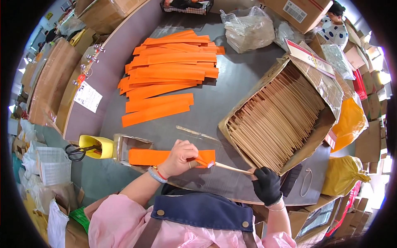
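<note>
- Across the grey surface (231, 78), I'd work low along the near edge, stick (231, 168) straight and fold snug.
- The open carton (324, 87), packed with wooden sticks (273, 120), crowds the right hand (266, 186); I'd mind its near corner.
- Farther off, the pile of orange strips (169, 72) leaves me room.
- One near strip (144, 157) lies under the left hand (182, 157), which pinches a fold by the stick's tip.
- Left of that, a yellow holder (106, 149) carries scissors (84, 150).
- Thinnest, the stick: I see the gloved right hand gripping its other end.
</note>
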A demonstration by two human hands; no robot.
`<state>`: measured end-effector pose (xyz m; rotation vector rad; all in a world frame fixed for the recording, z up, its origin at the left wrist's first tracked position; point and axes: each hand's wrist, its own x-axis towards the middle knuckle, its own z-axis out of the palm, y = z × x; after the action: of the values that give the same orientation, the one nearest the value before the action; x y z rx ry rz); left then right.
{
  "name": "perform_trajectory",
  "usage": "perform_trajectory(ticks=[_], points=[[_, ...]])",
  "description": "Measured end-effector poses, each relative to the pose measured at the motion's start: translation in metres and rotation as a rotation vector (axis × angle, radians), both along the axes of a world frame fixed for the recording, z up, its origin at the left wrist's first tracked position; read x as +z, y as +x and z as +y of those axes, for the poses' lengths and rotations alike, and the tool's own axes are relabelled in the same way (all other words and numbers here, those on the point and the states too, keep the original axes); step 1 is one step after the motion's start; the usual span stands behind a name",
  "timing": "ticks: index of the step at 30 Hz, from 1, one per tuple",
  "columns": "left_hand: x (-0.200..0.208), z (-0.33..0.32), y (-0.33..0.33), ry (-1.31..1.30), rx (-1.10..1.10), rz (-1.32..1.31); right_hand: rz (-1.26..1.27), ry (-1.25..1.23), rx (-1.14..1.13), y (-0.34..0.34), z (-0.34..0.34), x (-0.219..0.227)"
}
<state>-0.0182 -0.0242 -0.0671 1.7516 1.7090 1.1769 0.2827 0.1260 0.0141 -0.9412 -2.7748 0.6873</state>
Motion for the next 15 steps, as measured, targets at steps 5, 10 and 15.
perform_trajectory(ticks=[5, 10, 15], points=[[0.008, 0.003, 0.004, -0.021, -0.006, 0.069, -0.051, 0.080, 0.104, -0.008, 0.000, -0.006], [0.041, 0.017, 0.021, 0.126, -0.057, 0.340, -0.015, 0.048, 0.252, -0.025, -0.001, -0.013], [0.061, 0.028, 0.037, 0.154, -0.060, 0.454, 0.419, -0.281, -0.085, -0.054, -0.021, -0.013]])
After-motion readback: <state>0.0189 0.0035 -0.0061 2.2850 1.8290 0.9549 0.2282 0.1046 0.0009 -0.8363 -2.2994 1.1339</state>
